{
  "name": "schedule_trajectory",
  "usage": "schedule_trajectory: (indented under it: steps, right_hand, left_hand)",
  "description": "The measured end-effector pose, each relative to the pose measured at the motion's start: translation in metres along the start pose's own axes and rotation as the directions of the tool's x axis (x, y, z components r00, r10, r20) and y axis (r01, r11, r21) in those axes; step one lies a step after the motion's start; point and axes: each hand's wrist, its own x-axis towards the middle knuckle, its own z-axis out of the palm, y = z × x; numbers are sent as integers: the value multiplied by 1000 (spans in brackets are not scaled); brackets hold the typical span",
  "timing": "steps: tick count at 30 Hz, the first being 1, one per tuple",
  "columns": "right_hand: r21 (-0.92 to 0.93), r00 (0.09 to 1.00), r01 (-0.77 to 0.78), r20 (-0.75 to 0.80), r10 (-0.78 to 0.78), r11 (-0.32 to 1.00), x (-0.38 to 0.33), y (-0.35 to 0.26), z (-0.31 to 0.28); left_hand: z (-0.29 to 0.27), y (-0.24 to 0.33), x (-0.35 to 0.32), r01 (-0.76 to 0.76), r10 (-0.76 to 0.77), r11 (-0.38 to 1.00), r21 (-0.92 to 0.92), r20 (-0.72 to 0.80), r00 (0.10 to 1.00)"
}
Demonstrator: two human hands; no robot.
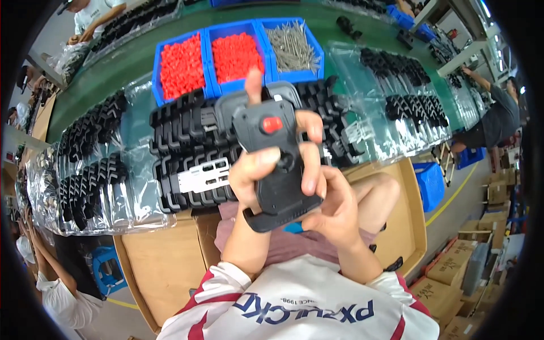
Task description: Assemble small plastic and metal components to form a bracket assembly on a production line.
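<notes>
Above my lap I hold a black plastic holder (292,190) with a red button on its upper part and a projecting lip at its lower end. My left hand (246,175) is closed around it, its thumb pressed on the front and one finger pointing up behind. Fingertips curl round the holder's right edge. My right hand (338,212) is closed at the lower right corner, thumb and fingers against the holder; its grip is partly hidden. Just beyond lie stacked rows of black plastic parts (180,122) with a white slotted piece (205,177) on top.
Two blue bins of red plastic pieces (235,56) and a blue bin of screws (292,48) stand behind the rows. More black parts lie on clear plastic sheets (144,187) across the green table (133,68). Cardboard (161,241) surrounds my lap. Other people work nearby.
</notes>
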Motion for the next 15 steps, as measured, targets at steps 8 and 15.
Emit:
schedule_trajectory:
  steps: [8,15]
  right_hand:
    - [-90,970,175,-156,-188,980,-7,-20,-22]
    - [-439,958,261,231,-173,860,-10,1,13]
  left_hand:
    - [22,-38,-1,-80,88,984,158,-47,995]
    - [23,-33,-46,-331,512,677,658,-98,853]
